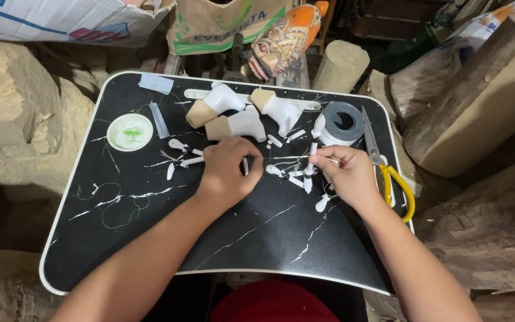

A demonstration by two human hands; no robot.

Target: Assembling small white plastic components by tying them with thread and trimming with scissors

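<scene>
Seen from above, the left hand [226, 170] is curled with fingers clenched around a small white peg [245, 166], of which only a short end shows past the fingertips. The right hand [348, 173] pinches a thin white stick [305, 158] between thumb and forefinger; the stick runs toward the left hand, and the two hands are near each other but apart.

Both work over the middle of a black lap tray [150, 238] with a white rim and white marble-like streaks. Between and just below the hands lie scattered small white pegs [296, 179]. More white bits [180, 160] lie just left of the left hand.

Toward the tray's far edge sit three carved wooden pieces [242, 113], painted white with bare tan ends, close together. Near the far right corner is a grey roll of tape [342, 122]. Yellow-handled scissors [388, 170] lie along the right edge, just beside the right hand. A round white lid [129, 132] smeared with green rests near the left edge, and loose green thread [117, 206] curls below it. Beyond the far edge stands a painted orange carved mask [284, 39].
</scene>
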